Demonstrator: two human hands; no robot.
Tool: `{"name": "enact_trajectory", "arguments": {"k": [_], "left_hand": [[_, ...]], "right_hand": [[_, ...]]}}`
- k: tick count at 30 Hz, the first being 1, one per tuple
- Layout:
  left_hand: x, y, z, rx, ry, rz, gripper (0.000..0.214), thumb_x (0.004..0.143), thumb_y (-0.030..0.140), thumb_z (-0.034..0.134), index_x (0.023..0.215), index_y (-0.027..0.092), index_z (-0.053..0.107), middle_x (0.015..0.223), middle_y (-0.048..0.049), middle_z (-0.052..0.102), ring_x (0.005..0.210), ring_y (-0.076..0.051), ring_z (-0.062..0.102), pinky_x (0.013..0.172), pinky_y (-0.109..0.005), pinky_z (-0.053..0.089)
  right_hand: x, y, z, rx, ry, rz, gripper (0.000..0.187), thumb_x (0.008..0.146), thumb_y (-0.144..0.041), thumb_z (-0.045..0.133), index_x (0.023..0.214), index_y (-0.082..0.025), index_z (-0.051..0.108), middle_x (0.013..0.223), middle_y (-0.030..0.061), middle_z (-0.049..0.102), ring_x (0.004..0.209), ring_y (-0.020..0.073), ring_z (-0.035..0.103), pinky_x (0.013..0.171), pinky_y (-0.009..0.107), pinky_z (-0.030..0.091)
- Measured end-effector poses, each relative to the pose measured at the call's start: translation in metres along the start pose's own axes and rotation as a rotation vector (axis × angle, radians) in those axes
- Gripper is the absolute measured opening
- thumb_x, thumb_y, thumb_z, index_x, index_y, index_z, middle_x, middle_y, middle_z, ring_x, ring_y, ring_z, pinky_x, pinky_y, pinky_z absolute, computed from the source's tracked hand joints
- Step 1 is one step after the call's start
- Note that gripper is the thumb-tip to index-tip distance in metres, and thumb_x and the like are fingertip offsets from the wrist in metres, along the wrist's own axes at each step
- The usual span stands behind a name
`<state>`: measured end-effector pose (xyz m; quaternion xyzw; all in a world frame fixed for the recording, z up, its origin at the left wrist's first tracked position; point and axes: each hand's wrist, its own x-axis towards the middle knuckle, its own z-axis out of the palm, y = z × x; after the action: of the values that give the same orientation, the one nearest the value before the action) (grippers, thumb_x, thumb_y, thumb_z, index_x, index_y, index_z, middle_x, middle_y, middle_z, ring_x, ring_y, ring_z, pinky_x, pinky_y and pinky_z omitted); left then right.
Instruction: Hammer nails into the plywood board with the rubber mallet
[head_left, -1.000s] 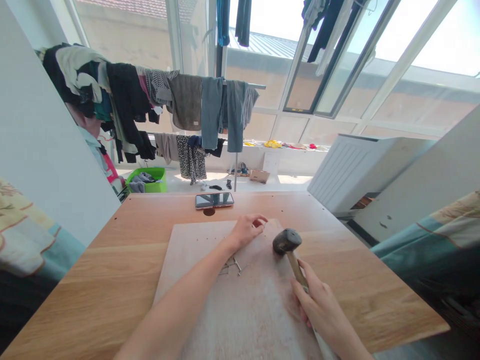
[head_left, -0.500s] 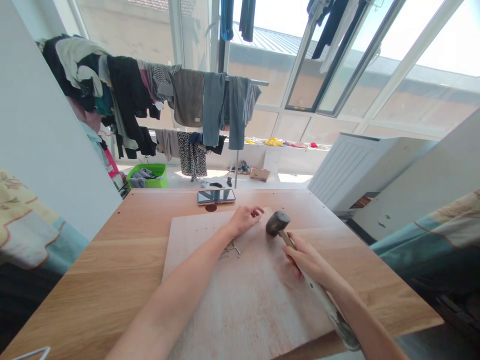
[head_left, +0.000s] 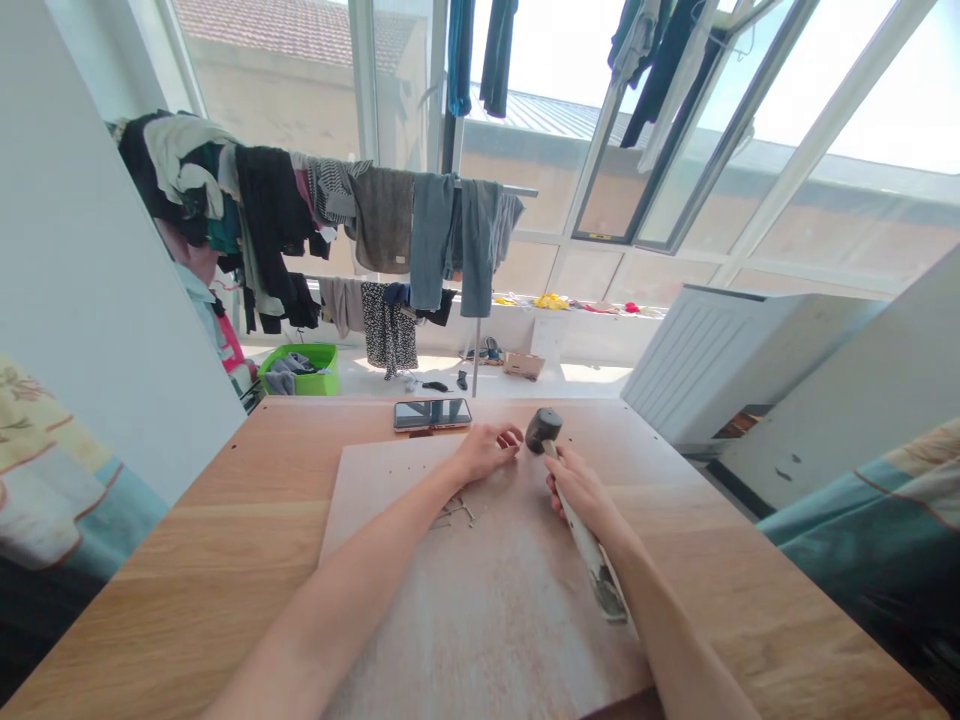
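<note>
My right hand is closed round the handle of a mallet with a dark, blunt head. The head hovers just right of my left fingertips, and the pale handle runs back under my right forearm. My left hand rests at the far part of a whitish wooden board, its fingers curled together. Whatever they hold, if anything, is too small to make out. Several loose nails lie on the board beside my left wrist. A row of small dark dots marks the board's far left part.
Beneath the board is a wooden table, with a phone lying near its far edge. Beyond stand a laundry rack with hanging clothes and a green basket. Patterned curtains hang at both sides.
The mallet has moved left and away from me, its head closer to my left hand and its handle turned more upright in view. My left hand has stayed nearly in place. The view has tilted slightly up.
</note>
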<state>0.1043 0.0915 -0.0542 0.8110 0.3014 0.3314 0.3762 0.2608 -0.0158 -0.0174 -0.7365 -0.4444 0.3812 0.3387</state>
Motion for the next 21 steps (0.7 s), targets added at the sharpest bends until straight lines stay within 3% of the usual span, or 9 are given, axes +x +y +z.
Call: {"name": "enact_trajectory", "arguments": {"k": [12, 18, 21], "left_hand": [[-0.005, 0.002, 0.001, 0.02, 0.009, 0.006, 0.015, 0.078, 0.017, 0.065, 0.092, 0.016, 0.069, 0.08, -0.0027, 0.073, 0.072, -0.013, 0.064, 0.072, -0.023, 0.051], [-0.005, 0.005, 0.002, 0.033, 0.002, 0.003, 0.015, 0.076, 0.016, 0.066, 0.09, 0.016, 0.07, 0.085, -0.0023, 0.073, 0.072, -0.013, 0.064, 0.07, -0.023, 0.051], [-0.004, 0.005, 0.003, 0.036, 0.015, -0.004, 0.01, 0.078, 0.017, 0.065, 0.087, 0.015, 0.07, 0.085, -0.0028, 0.074, 0.073, -0.014, 0.066, 0.07, -0.023, 0.052]], "right_hand": [[-0.006, 0.003, 0.004, 0.166, 0.024, 0.039, 0.036, 0.096, -0.037, 0.062, 0.126, -0.018, 0.059, 0.122, 0.0076, 0.065, 0.098, 0.0206, 0.067, 0.083, 0.041, 0.058], [-0.011, 0.006, 0.004, 0.212, 0.028, -0.009, 0.033, 0.096, -0.038, 0.061, 0.123, -0.017, 0.06, 0.114, 0.0061, 0.067, 0.09, 0.0178, 0.068, 0.076, 0.037, 0.059], [-0.014, 0.007, 0.003, 0.241, 0.036, -0.058, 0.031, 0.098, -0.04, 0.058, 0.117, -0.017, 0.061, 0.1, 0.0029, 0.068, 0.073, 0.0125, 0.066, 0.063, 0.029, 0.057]]}}
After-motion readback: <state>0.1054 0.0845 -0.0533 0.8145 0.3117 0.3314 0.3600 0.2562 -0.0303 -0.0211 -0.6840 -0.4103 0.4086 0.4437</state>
